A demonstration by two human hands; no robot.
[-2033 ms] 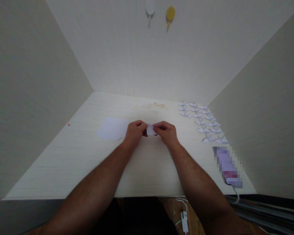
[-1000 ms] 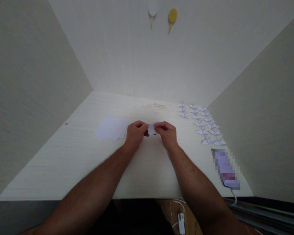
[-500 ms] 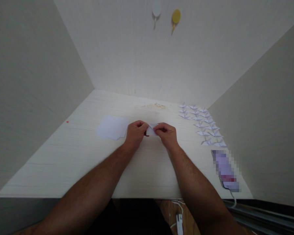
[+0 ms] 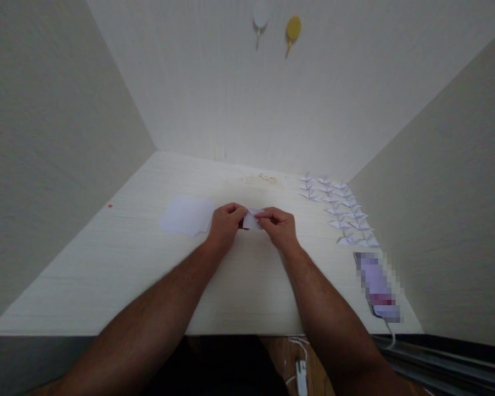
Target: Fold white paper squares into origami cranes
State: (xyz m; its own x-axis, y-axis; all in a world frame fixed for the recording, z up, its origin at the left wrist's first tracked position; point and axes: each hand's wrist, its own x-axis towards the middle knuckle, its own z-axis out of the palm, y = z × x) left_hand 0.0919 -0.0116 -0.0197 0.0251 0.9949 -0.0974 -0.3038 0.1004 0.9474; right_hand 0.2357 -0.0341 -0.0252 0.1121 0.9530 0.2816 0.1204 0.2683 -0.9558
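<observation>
My left hand [image 4: 226, 224] and my right hand [image 4: 279, 226] meet at the middle of the pale wooden desk [image 4: 119, 275]. Both pinch a small folded piece of white paper [image 4: 251, 219] between their fingertips, just above the desk. The fingers of both hands are curled closed on it, and they hide most of the paper. A short stack of flat white paper sheets [image 4: 186, 215] lies just left of my left hand.
Several small folded paper cranes [image 4: 341, 210] stand in rows at the right rear of the desk. A pixelated phone [image 4: 377, 285] with a cable lies near the right front edge. Walls close the desk in on three sides. Two hooks [image 4: 289, 30] hang on the back wall.
Both hands have stayed together on the folded paper, with only small finger shifts. The view has drifted slightly.
</observation>
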